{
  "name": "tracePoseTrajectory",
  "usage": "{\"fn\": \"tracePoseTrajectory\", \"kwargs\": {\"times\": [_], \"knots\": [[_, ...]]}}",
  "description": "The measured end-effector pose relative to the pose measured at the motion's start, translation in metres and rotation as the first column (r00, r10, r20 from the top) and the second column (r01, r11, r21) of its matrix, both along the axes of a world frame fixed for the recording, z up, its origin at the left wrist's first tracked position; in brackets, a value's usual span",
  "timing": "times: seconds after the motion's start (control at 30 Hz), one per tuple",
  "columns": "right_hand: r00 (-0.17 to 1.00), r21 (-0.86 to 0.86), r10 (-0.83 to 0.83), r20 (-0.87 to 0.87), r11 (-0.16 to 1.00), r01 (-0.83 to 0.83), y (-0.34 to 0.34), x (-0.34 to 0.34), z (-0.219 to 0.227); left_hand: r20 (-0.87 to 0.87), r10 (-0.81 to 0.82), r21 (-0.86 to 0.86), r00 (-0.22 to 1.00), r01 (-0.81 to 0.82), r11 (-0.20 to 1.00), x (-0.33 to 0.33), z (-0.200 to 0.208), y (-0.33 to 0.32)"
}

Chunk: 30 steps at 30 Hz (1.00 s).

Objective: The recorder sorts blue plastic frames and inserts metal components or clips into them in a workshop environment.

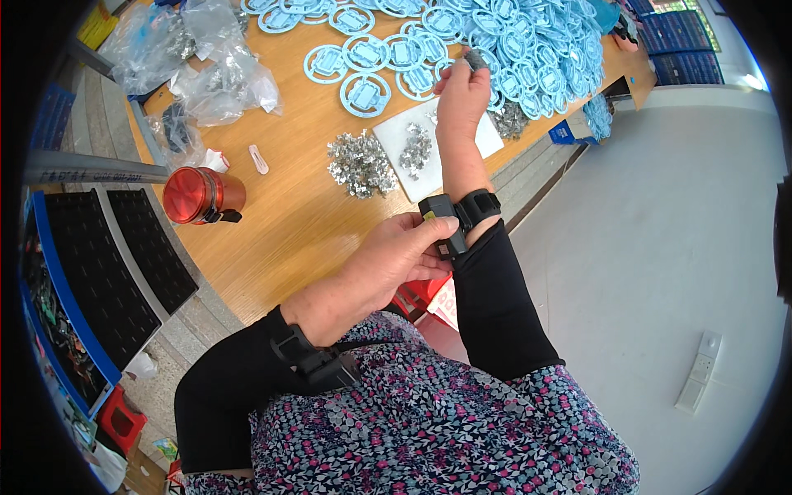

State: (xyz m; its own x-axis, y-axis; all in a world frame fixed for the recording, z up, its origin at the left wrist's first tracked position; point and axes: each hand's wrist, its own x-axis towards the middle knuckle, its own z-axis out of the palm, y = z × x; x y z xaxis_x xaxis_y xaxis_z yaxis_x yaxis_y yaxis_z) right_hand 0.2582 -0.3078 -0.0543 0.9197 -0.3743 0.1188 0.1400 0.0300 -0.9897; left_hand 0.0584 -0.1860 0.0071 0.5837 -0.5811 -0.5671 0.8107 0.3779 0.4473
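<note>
Black, one wrist-strapped box (pixel 441 207) lies lengthwise near to far, gripped by my left hand (pixel 396 252). My right hand (pixel 464 97) pinches grey pieces (pixel 476 59), too small to count.

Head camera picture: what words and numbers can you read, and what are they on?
Gray bar: dark printing, which I won't copy out.
White thing: red print, partly hidden, not copied either.
Black wrist box: sticker print too small to read.
Blue panels: pale marks, too blurred.
Small blue package: white marks, too small.
</note>
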Motion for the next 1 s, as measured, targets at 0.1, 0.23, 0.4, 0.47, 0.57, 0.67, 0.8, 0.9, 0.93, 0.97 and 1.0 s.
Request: {"fn": "tracePoseTrajectory", "kwargs": {"times": [0.1, 0.23, 0.4, 0.47, 0.57, 0.67, 0.8, 0.9, 0.93, 0.97, 1.0], "knots": [[0.997, -0.235, 0.039, 0.065, 0.972, -0.023, -0.006, 0.007, -0.023, -0.106, 0.022, -0.163, 0.994, -0.039, 0.986, -0.002, 0.005, -0.006], [0.992, -0.043, 0.082, -0.096, 0.995, -0.087, -0.009, 0.006, -0.018, -0.146, 0.071, -0.164, 0.987, -0.095, 0.982, -0.010, -0.010, -0.009], [0.992, 0.056, 0.009, -0.129, 0.998, -0.002, -0.013, 0.003, -0.009, -0.155, 0.055, -0.101, 0.986, -0.071, 0.992, -0.016, -0.019, -0.018], [0.993, 0.047, -0.002, -0.122, 0.999, 0.008, -0.015, 0.003, -0.007, -0.168, 0.071, -0.126, 0.983, -0.093, 0.988, -0.016, -0.022, -0.020], [0.990, 0.123, -0.018, -0.138, 0.992, 0.035, -0.021, 0.004, -0.003, -0.167, 0.037, -0.213, 0.985, -0.073, 0.974, -0.015, -0.022, -0.017], [0.988, 0.264, -0.009, -0.156, 0.963, 0.050, -0.024, 0.001, 0.003, -0.126, 0.020, -0.211, 0.992, -0.047, 0.976, -0.015, -0.018, -0.019], [0.987, 0.301, -0.033, -0.157, 0.950, 0.079, -0.027, 0.002, 0.006, -0.124, 0.032, -0.167, 0.992, -0.053, 0.985, -0.019, -0.021, -0.023], [0.985, 0.281, -0.046, -0.169, 0.955, 0.093, -0.027, 0.001, 0.006, -0.060, 0.021, -0.211, 0.998, -0.033, 0.977, -0.019, -0.019, -0.021], [0.984, 0.258, -0.046, -0.174, 0.962, 0.091, -0.028, 0.001, 0.006, -0.046, 0.004, -0.238, 0.999, -0.015, 0.971, -0.019, -0.018, -0.019], [0.984, 0.258, -0.050, -0.170, 0.962, 0.093, -0.028, 0.002, 0.006, -0.033, -0.013, -0.264, 0.999, 0.004, 0.964, -0.019, -0.017, -0.017], [0.986, 0.242, -0.041, -0.160, 0.967, 0.079, -0.028, 0.002, 0.006, -0.032, -0.018, -0.265, 0.999, 0.009, 0.964, -0.021, -0.020, -0.018]]}}
